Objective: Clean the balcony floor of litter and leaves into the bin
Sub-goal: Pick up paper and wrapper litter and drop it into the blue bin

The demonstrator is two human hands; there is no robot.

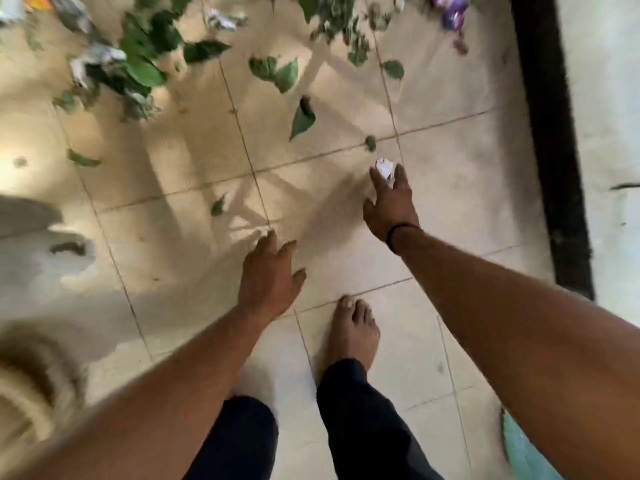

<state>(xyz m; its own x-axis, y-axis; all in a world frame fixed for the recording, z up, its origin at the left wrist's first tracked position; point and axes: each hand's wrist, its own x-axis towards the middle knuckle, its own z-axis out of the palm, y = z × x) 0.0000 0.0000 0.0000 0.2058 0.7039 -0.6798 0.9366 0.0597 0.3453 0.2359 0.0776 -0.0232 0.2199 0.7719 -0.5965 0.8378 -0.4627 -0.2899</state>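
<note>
Small crumpled white paper scrap (385,167) seen at fingertips of right hand (389,202), right of centre on beige tiled floor (450,188); fingers spread, not closed; contact cannot be told. Left hand (268,277) relaxed, nothing held, nearer. Green leaves (145,64) and more paper scattered far left.

Scrap best pinched whole before being lifted. Bin not identified; blurred round object near left.
</note>
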